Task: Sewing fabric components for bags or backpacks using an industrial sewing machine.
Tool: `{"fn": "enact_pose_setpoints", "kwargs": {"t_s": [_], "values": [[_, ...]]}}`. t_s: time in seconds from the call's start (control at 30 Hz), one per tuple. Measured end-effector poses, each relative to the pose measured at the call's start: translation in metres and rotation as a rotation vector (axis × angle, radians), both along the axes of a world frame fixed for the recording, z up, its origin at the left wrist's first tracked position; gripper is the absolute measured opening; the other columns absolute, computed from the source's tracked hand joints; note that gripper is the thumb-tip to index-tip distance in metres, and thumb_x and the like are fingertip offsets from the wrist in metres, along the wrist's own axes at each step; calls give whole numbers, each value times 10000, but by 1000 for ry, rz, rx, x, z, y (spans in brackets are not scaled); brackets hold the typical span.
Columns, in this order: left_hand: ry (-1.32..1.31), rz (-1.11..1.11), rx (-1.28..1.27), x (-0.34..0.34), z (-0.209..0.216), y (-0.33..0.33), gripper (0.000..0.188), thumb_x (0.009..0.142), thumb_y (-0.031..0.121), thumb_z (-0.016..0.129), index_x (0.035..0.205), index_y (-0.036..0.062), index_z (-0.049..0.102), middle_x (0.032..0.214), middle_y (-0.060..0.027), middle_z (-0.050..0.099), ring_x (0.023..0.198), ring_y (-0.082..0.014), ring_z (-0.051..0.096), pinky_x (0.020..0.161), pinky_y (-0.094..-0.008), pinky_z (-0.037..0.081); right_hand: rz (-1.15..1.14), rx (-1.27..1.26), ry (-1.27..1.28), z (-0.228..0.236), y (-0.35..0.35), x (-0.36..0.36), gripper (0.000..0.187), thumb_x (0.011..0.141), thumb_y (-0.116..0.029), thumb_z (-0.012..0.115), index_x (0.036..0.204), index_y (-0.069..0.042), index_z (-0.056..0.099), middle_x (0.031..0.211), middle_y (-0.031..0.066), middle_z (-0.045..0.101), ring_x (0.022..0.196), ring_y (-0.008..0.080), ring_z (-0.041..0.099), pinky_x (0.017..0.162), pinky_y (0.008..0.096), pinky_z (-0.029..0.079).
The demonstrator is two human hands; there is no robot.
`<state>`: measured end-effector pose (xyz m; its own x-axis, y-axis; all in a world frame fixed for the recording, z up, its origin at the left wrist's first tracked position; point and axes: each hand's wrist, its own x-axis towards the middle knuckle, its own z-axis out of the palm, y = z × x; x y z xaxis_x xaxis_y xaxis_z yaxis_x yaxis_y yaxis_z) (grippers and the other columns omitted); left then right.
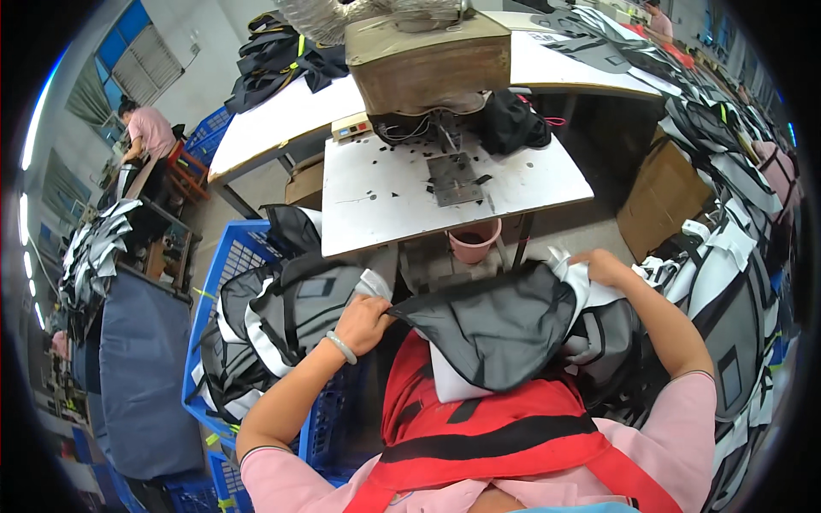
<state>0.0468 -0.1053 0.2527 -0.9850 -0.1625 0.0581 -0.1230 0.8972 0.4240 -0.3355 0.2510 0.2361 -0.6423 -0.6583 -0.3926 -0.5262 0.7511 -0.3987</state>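
Across my lap hangs a cut fabric panel (487,321), dark grey mesh with black edging and white material at its right end. My left hand (363,325), with a pale bangle on its wrist, pinches the panel's left corner. At the upper right, my right hand (601,268) is closed on the white edge of the panel. Ahead of me stands an industrial sewing machine (428,68) with a metal plate (456,178) on its white table (376,201). Black scraps lie scattered around the plate.
At my left a blue plastic crate (201,342) holds grey and black bag pieces (316,291). More pieces (735,282) are heaped along my right, near a cardboard box (663,201). Below the table stands a pink bucket (473,242). A person (150,132) sits working at far left.
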Motion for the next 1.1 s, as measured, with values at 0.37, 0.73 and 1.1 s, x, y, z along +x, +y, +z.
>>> {"fn": "enact_pose_setpoints", "kwargs": {"t_s": [0.37,0.73,1.1], "values": [[-129,10,180,-49,96,16,521,939,367,487,600,-13,597,537,-161,548,532,-296,542,650,-395,439,263,53,-76,161,-4,53,440,817,-381,683,1060,-15,660,1007,185,663,930,307,626,826,349,484],[-448,-499,803,-145,170,120,338,836,267,627,627,1,629,568,-7,545,527,-81,508,484,-260,394,953,-563,106,228,-49,107,243,738,-258,765,811,-38,694,1210,112,573,1161,317,504,995,372,386],[400,-290,-66,-146,118,58,432,771,18,591,1202,16,565,1088,-220,602,990,-393,586,852,-389,478,630,-441,2,190,-95,78,363,785,-290,739,873,54,664,818,146,550,753,286,552,679,365,440]]}}
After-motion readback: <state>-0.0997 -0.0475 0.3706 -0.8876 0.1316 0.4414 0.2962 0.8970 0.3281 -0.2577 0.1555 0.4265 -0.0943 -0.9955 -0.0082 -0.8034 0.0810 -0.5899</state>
